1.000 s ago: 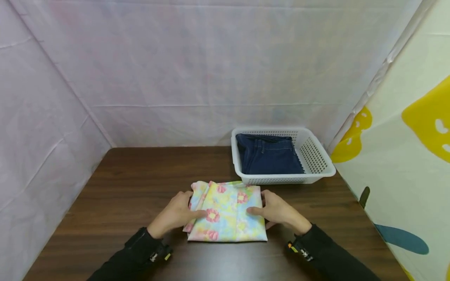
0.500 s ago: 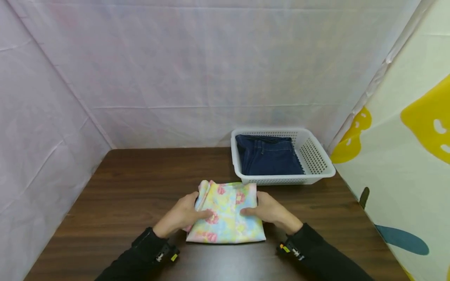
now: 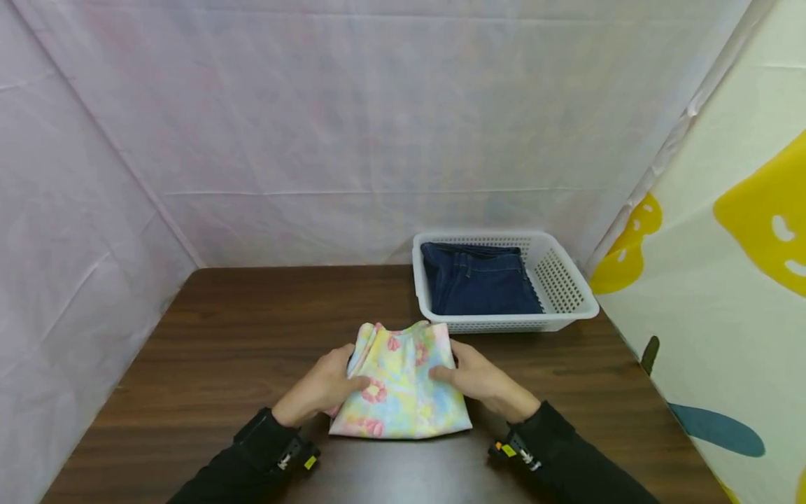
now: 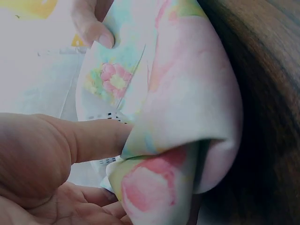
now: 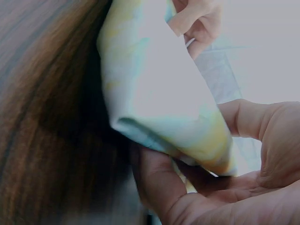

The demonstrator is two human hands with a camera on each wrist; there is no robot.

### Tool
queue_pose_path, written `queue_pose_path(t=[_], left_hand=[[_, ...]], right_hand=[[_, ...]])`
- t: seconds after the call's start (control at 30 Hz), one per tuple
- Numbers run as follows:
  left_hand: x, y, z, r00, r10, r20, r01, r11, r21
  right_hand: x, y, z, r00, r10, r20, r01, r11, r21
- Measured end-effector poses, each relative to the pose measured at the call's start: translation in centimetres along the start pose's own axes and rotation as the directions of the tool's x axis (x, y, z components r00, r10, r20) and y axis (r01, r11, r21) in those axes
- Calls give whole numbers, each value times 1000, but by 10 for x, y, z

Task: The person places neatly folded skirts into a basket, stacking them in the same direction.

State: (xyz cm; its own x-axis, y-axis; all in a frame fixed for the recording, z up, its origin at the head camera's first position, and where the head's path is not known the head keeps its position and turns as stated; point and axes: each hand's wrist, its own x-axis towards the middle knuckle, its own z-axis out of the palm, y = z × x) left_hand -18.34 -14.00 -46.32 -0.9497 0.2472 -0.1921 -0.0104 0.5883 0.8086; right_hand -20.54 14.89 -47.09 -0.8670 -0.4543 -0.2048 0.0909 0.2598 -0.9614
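Observation:
A folded floral cloth (image 3: 406, 399) in pastel yellow, blue and pink lies at the middle of the table, its far part raised and bunched a little. My left hand (image 3: 322, 386) holds its left side, thumb on top; in the left wrist view the fingers reach under the folded layers (image 4: 187, 93). On the opposite side my right hand (image 3: 485, 381) grips the cloth the same way. The right wrist view has the fingers of that hand (image 5: 276, 159) beneath the cloth's edge (image 5: 154, 93), thumb above. What kind of garment it is cannot be told.
Just beyond the cloth, at the back right of the brown wooden table (image 3: 264, 301), stands a white perforated basket (image 3: 567, 283). Folded dark blue jeans (image 3: 488, 283) lie inside it. White fabric walls (image 3: 378, 105) rise behind and at the left; a patterned sheet (image 3: 705, 308) hangs at the right.
Both hands have come closer together and grip the cloth further in. Its far part has narrowed and lifted slightly. The basket and jeans stay put.

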Motion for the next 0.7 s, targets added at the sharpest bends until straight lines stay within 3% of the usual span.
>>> queue_pose_path(t=[0.2, 0.43, 0.7], left_hand=[[-4, 5, -6, 1000, 4, 9, -4, 1000, -10], [-11, 15, -20, 999, 46, -7, -46, 999, -29], [-19, 23, -41, 998, -5, -56, -1, 995, -103]], right_hand=[[-3, -9, 4, 995, -93, 29, 94, 995, -31], [-1, -25, 8, 985, -155, 74, 155, 988, 13], [6, -52, 6, 975, -212, 71, 213, 977, 0]])
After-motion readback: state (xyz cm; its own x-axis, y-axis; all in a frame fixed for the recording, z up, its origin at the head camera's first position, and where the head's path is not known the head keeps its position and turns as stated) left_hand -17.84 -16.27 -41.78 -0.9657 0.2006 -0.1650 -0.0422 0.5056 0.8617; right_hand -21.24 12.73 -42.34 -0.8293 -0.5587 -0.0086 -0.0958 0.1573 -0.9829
